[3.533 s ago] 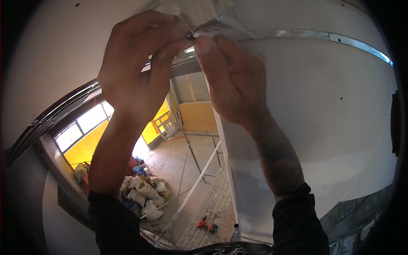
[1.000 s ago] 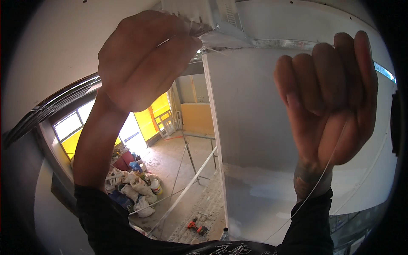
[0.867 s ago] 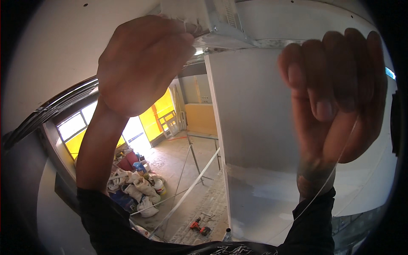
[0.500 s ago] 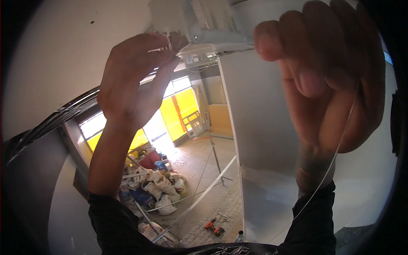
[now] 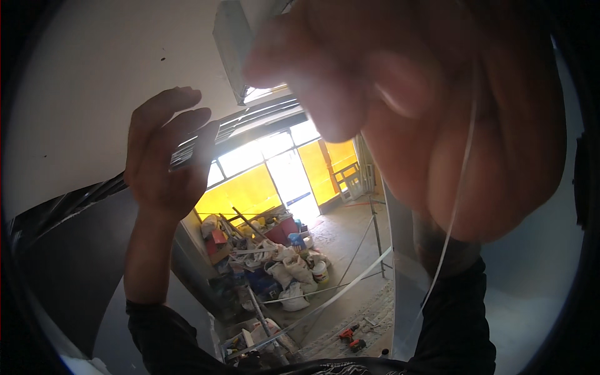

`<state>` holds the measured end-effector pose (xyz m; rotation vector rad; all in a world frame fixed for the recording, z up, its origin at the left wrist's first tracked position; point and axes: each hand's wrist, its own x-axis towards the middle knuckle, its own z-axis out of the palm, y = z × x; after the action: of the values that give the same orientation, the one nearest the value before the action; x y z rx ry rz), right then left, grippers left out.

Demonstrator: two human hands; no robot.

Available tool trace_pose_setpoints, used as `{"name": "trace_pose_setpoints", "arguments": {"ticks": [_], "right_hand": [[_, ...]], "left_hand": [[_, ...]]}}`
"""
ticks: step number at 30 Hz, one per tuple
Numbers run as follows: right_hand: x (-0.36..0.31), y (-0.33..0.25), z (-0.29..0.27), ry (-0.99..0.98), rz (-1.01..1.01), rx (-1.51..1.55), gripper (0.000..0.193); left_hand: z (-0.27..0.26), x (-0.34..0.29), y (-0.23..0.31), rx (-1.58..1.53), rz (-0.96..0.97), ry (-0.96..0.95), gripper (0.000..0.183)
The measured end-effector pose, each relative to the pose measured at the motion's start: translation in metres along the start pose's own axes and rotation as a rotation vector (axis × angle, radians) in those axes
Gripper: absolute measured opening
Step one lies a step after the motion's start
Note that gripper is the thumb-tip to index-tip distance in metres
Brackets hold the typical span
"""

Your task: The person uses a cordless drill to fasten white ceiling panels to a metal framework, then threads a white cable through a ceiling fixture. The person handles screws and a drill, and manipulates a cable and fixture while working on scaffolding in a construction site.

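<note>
A thin white strip (image 5: 455, 206), like a narrow plastic tie or tape, runs in a long curve down the right of the frame, from the top of the right hand (image 5: 431, 106) past the wrist to the dark sleeve (image 5: 453, 325) below. The right hand is very close to the camera, blurred and filling the upper right; its fingers are bent and bunched together, and the strip passes across its palm side, but whether the fingers actually pinch it cannot be told. The left hand (image 5: 165, 159) is raised at left centre, further from the camera, with fingers loosely spread and slightly curled. A small flat grey piece with fine dark stripes (image 5: 187, 152) lies against its fingers, held lightly rather than in a closed grip. Both hands reach up toward a pale ceiling (image 5: 94, 75), where a grey metal bracket or profile (image 5: 231, 44) hangs just left of the right hand. Beyond the hands, far below, lies a room under construction: a bare concrete floor (image 5: 337, 244), a heap of white sacks and buckets (image 5: 287, 269), an orange power tool (image 5: 350, 337) on the floor, and large windows with yellow panels (image 5: 275, 175) letting in bright light. A pale wall panel (image 5: 537, 275) fills the lower right.
</note>
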<state>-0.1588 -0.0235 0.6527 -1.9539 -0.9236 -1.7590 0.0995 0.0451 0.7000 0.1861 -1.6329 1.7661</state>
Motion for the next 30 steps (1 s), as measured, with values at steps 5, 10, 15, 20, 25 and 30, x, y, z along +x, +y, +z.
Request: {"name": "trace_pose_setpoints", "arguments": {"ticks": [5,10,15,20,25,30], "right_hand": [[-0.005,-0.002,0.000,-0.002,0.058,-0.205,0.019],[-0.002,0.000,-0.001,-0.026,0.111,-0.404,0.024],[0.004,-0.002,0.001,-0.077,0.149,-0.557,0.031],[0.018,-0.016,-0.010,-0.194,0.191,-0.742,0.039],[0.014,-0.065,-0.031,-0.447,0.219,-0.795,0.047],[-0.079,-0.118,0.015,-0.129,0.676,-0.744,0.024]], "left_hand": [[-0.015,0.016,0.005,0.023,0.034,-0.060,0.028],[-0.013,0.015,0.001,0.005,0.070,-0.057,0.026],[-0.014,-0.001,-0.005,0.016,0.040,-0.070,0.025],[-0.011,-0.034,0.001,-0.112,-0.012,-0.080,0.023],[-0.019,-0.096,0.024,-0.354,-0.195,-0.239,0.027],[0.009,-0.177,0.090,-0.845,-0.349,-0.273,0.024]]}}
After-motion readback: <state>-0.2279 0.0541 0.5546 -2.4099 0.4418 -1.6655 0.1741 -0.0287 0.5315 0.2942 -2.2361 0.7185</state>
